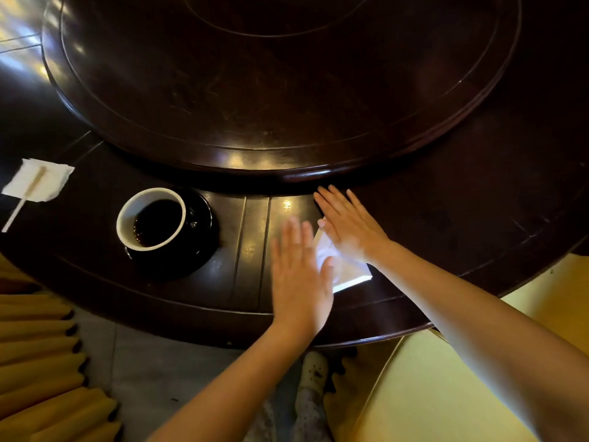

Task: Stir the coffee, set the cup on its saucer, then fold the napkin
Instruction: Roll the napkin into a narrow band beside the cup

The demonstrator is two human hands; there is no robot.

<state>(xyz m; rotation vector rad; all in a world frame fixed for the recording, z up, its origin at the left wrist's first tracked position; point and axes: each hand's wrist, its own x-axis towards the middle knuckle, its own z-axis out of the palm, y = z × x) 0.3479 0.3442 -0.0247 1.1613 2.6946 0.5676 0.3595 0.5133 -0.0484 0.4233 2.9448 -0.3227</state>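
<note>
A white-lined cup (127, 224) of black coffee stands on a black saucer (204, 215) at the table's near left. To its right lies a folded white napkin (350, 274), mostly covered by both hands. My right hand (349, 224) lies flat on the napkin's far part, fingers spread. My left hand (298, 275) is flat and blurred at the napkin's left edge, fingers together and extended. A wooden stir stick (27, 196) rests on a second white napkin (47, 186) at the far left.
A raised round turntable (287, 90) of dark wood fills the middle of the table (478, 202), its rim just beyond my right fingertips. Pleated yellow fabric (41, 362) hangs at lower left, a yellow seat (430, 378) at lower right, and a foot below.
</note>
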